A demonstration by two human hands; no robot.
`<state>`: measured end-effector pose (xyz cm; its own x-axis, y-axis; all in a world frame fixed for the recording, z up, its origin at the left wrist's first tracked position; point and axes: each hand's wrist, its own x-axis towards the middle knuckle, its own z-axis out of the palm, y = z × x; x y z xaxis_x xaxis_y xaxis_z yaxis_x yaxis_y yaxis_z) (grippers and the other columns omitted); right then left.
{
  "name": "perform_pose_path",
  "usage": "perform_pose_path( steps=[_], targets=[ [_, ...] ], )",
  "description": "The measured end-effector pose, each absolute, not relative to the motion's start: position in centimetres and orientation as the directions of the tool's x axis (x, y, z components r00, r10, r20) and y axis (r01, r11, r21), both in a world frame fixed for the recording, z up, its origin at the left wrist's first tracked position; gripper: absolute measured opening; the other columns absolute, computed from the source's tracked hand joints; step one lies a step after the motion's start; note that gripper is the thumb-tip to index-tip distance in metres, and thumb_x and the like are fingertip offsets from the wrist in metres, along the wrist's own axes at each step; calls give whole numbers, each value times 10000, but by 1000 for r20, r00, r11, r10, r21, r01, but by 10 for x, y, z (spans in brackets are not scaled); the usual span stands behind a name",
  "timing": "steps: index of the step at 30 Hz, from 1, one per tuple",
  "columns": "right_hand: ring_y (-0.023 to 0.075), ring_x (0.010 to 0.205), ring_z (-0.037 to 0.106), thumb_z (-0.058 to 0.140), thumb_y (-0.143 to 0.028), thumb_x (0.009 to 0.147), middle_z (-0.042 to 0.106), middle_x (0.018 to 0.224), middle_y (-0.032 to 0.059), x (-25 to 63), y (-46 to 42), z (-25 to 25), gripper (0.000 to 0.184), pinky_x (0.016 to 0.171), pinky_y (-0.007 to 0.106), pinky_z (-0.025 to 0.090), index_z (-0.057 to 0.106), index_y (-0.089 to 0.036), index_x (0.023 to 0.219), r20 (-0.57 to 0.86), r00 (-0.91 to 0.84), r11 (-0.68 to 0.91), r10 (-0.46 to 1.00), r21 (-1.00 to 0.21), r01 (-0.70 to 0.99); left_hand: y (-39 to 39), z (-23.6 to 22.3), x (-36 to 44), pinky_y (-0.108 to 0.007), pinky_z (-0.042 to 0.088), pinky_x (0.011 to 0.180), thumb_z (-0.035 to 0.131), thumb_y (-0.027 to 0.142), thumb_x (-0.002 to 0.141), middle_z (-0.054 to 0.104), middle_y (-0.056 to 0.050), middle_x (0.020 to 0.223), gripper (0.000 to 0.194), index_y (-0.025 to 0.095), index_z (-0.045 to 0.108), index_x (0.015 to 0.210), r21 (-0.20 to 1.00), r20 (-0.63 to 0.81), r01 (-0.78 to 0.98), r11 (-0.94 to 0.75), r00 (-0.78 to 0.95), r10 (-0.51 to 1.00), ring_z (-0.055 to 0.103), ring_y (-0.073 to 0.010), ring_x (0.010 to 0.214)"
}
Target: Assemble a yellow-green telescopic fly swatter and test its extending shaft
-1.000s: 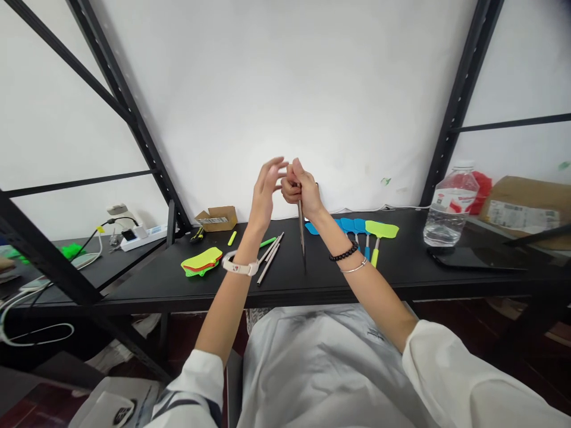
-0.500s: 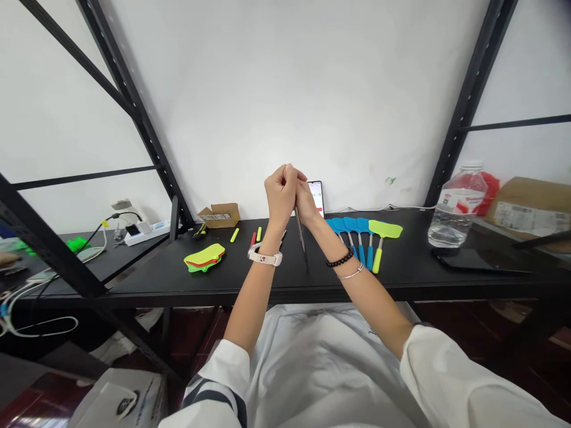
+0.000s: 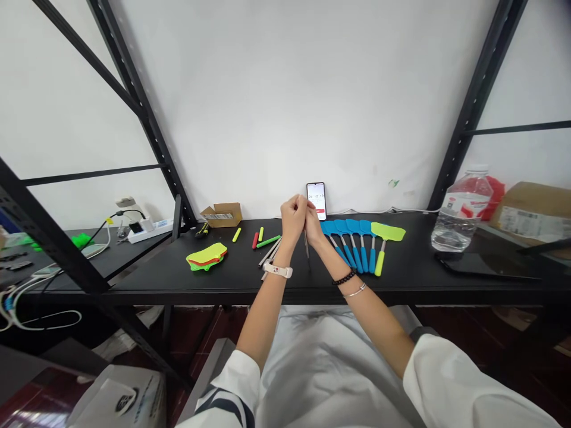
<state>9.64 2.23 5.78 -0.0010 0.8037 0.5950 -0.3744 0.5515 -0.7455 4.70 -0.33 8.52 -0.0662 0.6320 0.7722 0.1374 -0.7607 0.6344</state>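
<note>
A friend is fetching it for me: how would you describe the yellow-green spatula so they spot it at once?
On the black table, find the row of blue spatulas right of the right hand. The yellow-green spatula lies at that row's right end, on the side towards the clear bottle. Its head and grip are yellow-green, where its neighbours' are blue.

Black tabletop (image 3: 413, 267) carries blue spatulas (image 3: 353, 227), plus a lime spatula (image 3: 388, 232) closer to its right edge. Toward the left edge, stacked pieces (image 3: 206, 254) show yellow, red, green.
</note>
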Motion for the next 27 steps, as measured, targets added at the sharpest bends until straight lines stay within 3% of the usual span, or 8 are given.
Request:
perform_pose_path(
  steps=[5, 15, 27],
  targets=[
    [114, 553, 455, 501, -443, 753, 467, 572, -7, 95, 22, 35, 300, 446, 215, 357, 469, -170, 634, 554, -31, 506, 832, -780, -368, 1, 59, 41, -240, 424, 620, 369, 308, 854, 614, -37, 614, 377, 143, 583, 591, 655, 756, 110, -748, -72, 651, 577, -136, 621],
    [132, 608, 464, 439, -397, 799, 473, 585, 11, 101, 12, 35, 307, 522, 236, 391, 472, -168, 599, 669, 95, 663, 737, -689, -292, -5, 60, 49, -249, 431, 645, 365, 309, 864, 610, -33, 619, 388, 148, 588, 590, 619, 784, 74, -782, -1, 621, 572, -132, 625],
    [140, 629, 498, 425, -451, 803, 502, 609, 14, 99, 12, 28, 337, 554, 244, 408, 516, -171, 639, 661, 102, 656, 744, -693, -299, -3, 53, 50, -262, 440, 666, 344, 353, 873, 617, -36, 620, 416, 147, 572, 593, 650, 759, 5, -760, 15, 650, 593, -141, 649]
  ],
)
